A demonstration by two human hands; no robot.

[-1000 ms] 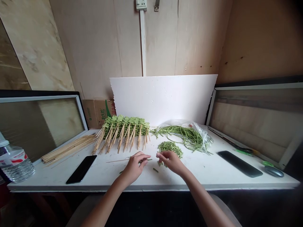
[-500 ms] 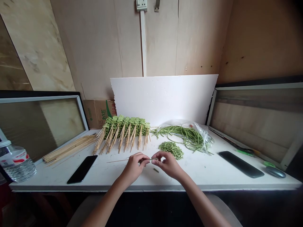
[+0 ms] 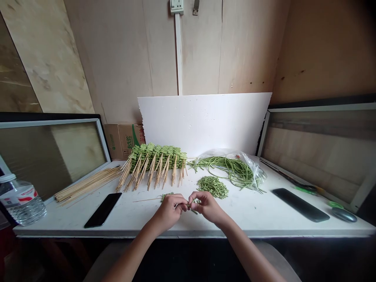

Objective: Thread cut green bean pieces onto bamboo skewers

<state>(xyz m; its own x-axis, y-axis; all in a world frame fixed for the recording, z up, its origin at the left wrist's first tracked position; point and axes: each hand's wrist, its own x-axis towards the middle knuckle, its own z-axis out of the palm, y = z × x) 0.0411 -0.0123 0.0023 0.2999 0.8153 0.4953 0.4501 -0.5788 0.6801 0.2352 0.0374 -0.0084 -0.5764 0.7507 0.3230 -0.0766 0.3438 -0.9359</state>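
My left hand [image 3: 170, 210] and my right hand [image 3: 207, 207] meet above the white table, fingertips pinched and almost touching. Between them shows a short piece of green bean [image 3: 192, 202], gripped at both ends. A thin bamboo skewer [image 3: 145, 200] points left from beside my left hand; whether it rests on the table is unclear. Cut bean pieces [image 3: 167, 194] peek out just behind that hand, at the skewer's end. Another loose piece [image 3: 194, 212] lies below my fingers. A heap of cut bean pieces [image 3: 213, 186] sits just beyond my right hand.
Skewered beans [image 3: 158, 154] are stacked at the back, sticks forward. Long beans [image 3: 232, 167] spill from a plastic bag. Bare skewers [image 3: 88, 184], a phone [image 3: 102, 210] and a water bottle [image 3: 22, 201] are left; a dark flat device [image 3: 301, 204] and a mouse [image 3: 344, 214] are right.
Both hands have come slightly lower and nearer the table's front edge, still pinched together. Bean pieces behind my left hand have come into sight. The skewer has hardly moved.
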